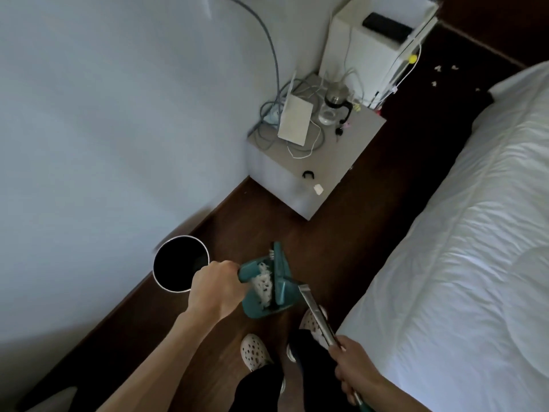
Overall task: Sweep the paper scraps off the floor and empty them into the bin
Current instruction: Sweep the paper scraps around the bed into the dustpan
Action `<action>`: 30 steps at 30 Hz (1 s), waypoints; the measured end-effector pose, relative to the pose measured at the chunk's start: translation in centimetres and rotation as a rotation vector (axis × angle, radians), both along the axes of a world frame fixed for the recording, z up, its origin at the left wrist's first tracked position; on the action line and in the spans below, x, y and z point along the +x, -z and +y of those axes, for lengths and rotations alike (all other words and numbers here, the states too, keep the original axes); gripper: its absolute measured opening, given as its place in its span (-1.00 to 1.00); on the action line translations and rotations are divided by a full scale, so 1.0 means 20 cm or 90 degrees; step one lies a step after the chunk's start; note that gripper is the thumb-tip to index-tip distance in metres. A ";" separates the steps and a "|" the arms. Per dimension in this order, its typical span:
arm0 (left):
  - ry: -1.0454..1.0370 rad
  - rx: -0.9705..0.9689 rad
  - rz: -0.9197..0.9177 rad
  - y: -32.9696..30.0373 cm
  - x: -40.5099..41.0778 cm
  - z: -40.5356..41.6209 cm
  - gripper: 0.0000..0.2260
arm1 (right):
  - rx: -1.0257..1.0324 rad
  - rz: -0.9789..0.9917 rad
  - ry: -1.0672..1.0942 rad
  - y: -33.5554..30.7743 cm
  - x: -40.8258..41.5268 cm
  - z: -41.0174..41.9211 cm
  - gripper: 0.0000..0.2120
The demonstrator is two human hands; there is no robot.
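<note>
My left hand (214, 285) grips the handle of a teal dustpan (255, 311) held above the dark wood floor. White paper scraps (263, 285) lie piled inside the pan. The teal broom head (280, 275) rests in the pan against the scraps. My right hand (353, 371) grips the broom's metal pole (316, 315) low at the frame's bottom. A round black bin (179, 263) with a pale rim stands open by the wall, just left of my left hand. A few loose scraps (438, 73) lie on the floor far back beside the bed.
A grey bedside cabinet (341, 162) with cables, a white box and a glass kettle stands ahead against the wall. A white unit (365, 52) stands behind it. The bed with a white duvet (463, 233) fills the right side. My feet in spotted clogs (254, 352) stand below the pan.
</note>
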State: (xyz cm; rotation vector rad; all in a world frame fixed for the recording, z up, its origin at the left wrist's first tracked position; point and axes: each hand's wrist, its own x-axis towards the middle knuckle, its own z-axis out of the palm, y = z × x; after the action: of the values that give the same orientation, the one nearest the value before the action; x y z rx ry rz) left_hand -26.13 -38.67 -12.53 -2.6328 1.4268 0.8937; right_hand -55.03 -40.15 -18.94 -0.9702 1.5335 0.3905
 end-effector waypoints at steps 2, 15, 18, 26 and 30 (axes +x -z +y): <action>-0.006 -0.008 0.006 -0.02 -0.09 -0.12 -0.82 | -0.010 0.006 0.029 -0.04 -0.10 -0.10 -0.85; -0.087 -0.042 0.074 -0.14 -0.79 -1.10 -0.91 | -0.099 0.033 0.173 -0.07 -0.69 -1.06 -0.86; -0.082 -0.050 0.089 -0.16 -0.91 -1.30 -0.90 | -0.111 0.033 0.195 -0.11 -0.78 -1.26 -0.87; -0.062 -0.086 0.105 -0.16 -1.09 -1.79 -0.89 | -0.149 0.050 0.229 -0.20 -0.90 -1.77 -0.85; -0.077 -0.084 0.135 -0.14 -1.11 -2.04 -0.89 | -0.153 0.053 0.258 -0.22 -0.91 -1.99 -0.85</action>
State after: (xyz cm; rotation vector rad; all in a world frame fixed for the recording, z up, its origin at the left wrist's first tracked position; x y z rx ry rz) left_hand -48.31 -79.37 -9.70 -2.8210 1.4259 1.1611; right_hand -73.20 -80.02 -14.63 -0.8032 1.8339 -0.0434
